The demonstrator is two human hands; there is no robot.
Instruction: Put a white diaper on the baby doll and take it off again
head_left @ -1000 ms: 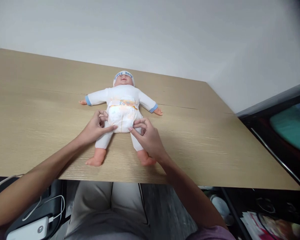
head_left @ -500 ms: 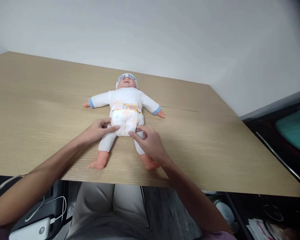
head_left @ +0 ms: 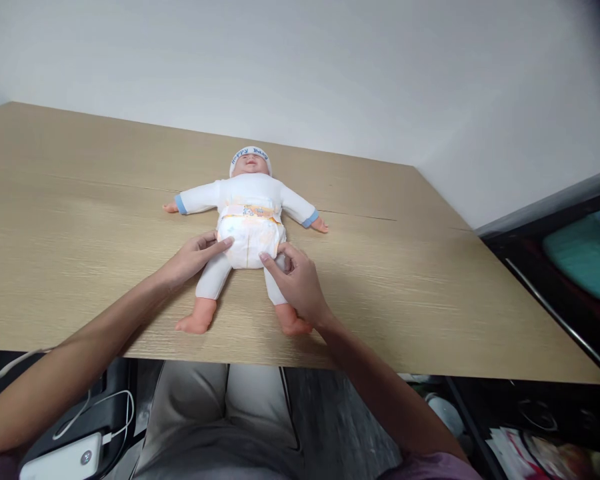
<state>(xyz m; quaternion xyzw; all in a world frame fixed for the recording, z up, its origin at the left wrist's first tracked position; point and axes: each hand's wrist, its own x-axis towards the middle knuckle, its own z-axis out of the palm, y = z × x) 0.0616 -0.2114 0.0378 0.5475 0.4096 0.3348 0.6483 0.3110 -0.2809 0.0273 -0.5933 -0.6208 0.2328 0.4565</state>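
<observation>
A baby doll [head_left: 247, 200] in a white suit and a white cap lies on its back on the wooden table [head_left: 430, 280], arms spread and bare feet toward me. It wears a white diaper [head_left: 250, 239] with an orange printed waistband. My left hand [head_left: 193, 258] rests at the diaper's left leg edge, its fingertips touching it. At the diaper's lower right edge, by the doll's thigh, my right hand [head_left: 296, 281] pinches the diaper with thumb and fingers.
A white wall stands behind the table. A dark cabinet with a teal item [head_left: 580, 257] is at the right. Below the table's front edge are my lap, a white power bank [head_left: 63, 460] with cables at the left, and clutter on the floor at the right.
My left hand's fingers have straightened and slid up along the diaper's left edge. The right hand has shifted from the crotch toward the diaper's right leg edge. The doll stays in place.
</observation>
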